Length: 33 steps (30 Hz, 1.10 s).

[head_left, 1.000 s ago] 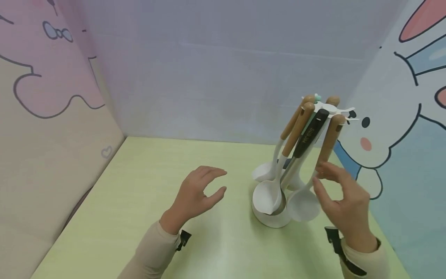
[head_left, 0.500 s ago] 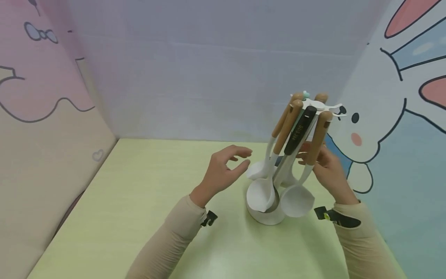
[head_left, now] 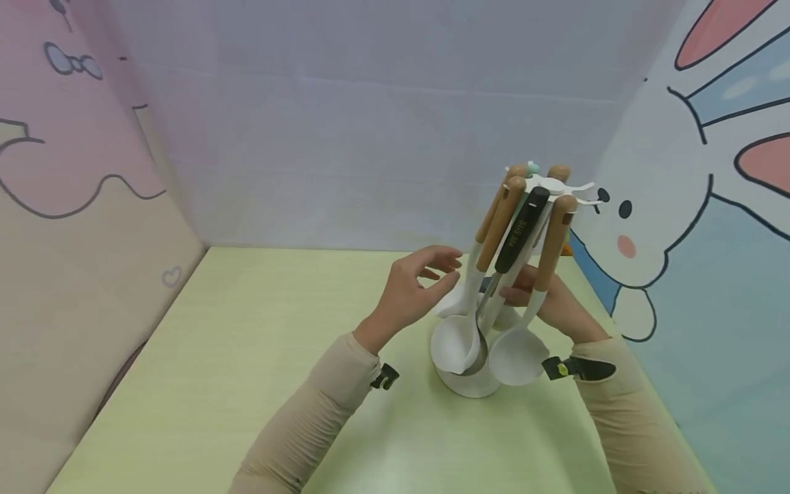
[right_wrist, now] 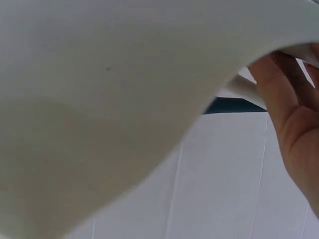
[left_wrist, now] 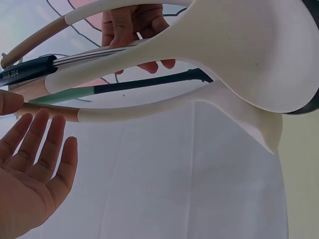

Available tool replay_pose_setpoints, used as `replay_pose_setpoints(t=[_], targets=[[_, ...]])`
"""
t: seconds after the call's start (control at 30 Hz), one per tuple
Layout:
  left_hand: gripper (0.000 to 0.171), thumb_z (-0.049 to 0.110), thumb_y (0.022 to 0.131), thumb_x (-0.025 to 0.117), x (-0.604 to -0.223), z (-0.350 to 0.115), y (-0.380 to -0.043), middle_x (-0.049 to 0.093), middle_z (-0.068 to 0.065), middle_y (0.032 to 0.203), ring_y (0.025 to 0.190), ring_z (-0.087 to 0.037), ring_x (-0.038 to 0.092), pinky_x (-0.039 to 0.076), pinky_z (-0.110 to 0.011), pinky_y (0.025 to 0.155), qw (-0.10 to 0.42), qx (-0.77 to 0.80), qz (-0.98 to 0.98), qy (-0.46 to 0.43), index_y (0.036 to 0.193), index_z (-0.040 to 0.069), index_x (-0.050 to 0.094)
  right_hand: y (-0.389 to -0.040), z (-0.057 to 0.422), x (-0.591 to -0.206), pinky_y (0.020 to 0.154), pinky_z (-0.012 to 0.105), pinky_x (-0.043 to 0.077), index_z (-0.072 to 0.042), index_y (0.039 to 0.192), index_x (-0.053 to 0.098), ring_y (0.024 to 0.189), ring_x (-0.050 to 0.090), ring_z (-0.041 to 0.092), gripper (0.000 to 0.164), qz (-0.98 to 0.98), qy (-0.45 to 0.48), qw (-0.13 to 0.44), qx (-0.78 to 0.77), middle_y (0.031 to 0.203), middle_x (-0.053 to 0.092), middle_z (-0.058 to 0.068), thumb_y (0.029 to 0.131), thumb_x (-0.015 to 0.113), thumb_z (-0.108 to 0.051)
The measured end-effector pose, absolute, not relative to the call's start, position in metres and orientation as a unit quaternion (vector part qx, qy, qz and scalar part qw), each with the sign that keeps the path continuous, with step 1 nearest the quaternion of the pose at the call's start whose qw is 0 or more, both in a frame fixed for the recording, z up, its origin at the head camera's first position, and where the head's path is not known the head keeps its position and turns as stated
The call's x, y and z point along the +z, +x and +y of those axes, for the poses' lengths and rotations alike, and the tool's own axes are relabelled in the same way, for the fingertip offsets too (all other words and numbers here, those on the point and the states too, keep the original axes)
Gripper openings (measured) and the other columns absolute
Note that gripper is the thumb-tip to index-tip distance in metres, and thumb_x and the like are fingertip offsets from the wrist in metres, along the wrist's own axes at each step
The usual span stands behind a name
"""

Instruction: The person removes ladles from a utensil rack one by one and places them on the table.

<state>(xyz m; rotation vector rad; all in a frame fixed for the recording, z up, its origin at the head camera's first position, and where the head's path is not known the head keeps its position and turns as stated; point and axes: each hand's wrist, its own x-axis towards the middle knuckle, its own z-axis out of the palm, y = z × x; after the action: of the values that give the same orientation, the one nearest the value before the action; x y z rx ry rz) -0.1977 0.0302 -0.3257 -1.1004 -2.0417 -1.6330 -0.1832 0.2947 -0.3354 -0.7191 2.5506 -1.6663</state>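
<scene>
A white utensil stand (head_left: 467,388) carries several hanging utensils. Two ladles with wooden handles face the head camera, a left ladle (head_left: 452,342) and a right ladle (head_left: 518,355). Between them hangs a steel utensil with a black handle (head_left: 522,230). My right hand (head_left: 552,302) reaches behind the right ladle's handle, its fingers curled round the stand's white post (head_left: 492,312); the handle partly covers it. My left hand (head_left: 420,278) is left of the handles, fingers bent loosely, holding nothing. In the left wrist view the left hand (left_wrist: 37,179) has its fingers spread close to a brown handle (left_wrist: 55,110).
The stand is on a pale green tabletop (head_left: 278,343). A plain pale wall (head_left: 370,158) closes the back, with cartoon-printed panels at left and right. Behind the stand a small orange thing (head_left: 566,250) shows at the table's rear edge.
My right hand has gone from in front of the right ladle's handle to behind it, onto the post. My left hand has moved forward and right toward the handles.
</scene>
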Motion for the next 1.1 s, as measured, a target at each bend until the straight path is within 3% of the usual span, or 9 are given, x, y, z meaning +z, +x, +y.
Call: replay_pose_setpoints(t=[0.13, 0.3, 0.6, 1.1], targets=[[0.026, 0.004, 0.093, 0.065, -0.323, 0.026, -0.197, 0.072, -0.013, 0.106, 0.093, -0.02, 0.069, 0.057, -0.026, 0.078, 0.149, -0.573, -0.71, -0.381, 0.119, -0.002, 0.066, -0.183, 0.288, -0.337, 0.084, 0.028, 0.057, 0.007, 0.122, 0.058, 0.099, 0.069, 0.012, 0.027, 0.814, -0.226, 0.0, -0.535, 0.11, 0.07, 0.004, 0.098, 0.062, -0.005], [0.028, 0.006, 0.093, 0.067, -0.318, 0.023, -0.195, 0.071, -0.014, 0.109, 0.095, -0.02, 0.07, 0.057, -0.026, 0.08, 0.143, -0.588, -0.706, -0.368, 0.121, -0.001, 0.066, -0.181, 0.282, -0.337, 0.083, 0.029, 0.058, 0.006, 0.119, 0.062, 0.096, 0.069, 0.013, 0.024, 0.839, -0.214, -0.019, -0.5, 0.106, 0.07, 0.018, 0.099, 0.061, -0.007], [0.035, 0.007, 0.093, 0.07, -0.312, 0.024, -0.195, 0.07, -0.014, 0.117, 0.1, -0.02, 0.069, 0.057, -0.026, 0.082, 0.114, -0.595, -0.715, -0.35, 0.127, -0.002, 0.064, -0.184, 0.27, -0.337, 0.082, 0.031, 0.058, 0.008, 0.117, 0.061, 0.097, 0.069, 0.019, 0.022, 0.83, -0.212, -0.009, -0.516, 0.106, 0.068, 0.024, 0.099, 0.06, -0.005], [0.035, 0.008, 0.094, 0.069, -0.319, 0.016, -0.193, 0.07, -0.017, 0.111, 0.101, -0.026, 0.068, 0.057, -0.025, 0.08, 0.103, -0.598, -0.727, -0.32, 0.126, -0.005, 0.063, -0.184, 0.251, -0.341, 0.083, 0.033, 0.058, 0.007, 0.115, 0.063, 0.098, 0.067, 0.018, 0.021, 0.812, -0.219, -0.007, -0.541, 0.105, 0.069, 0.023, 0.098, 0.062, -0.006]])
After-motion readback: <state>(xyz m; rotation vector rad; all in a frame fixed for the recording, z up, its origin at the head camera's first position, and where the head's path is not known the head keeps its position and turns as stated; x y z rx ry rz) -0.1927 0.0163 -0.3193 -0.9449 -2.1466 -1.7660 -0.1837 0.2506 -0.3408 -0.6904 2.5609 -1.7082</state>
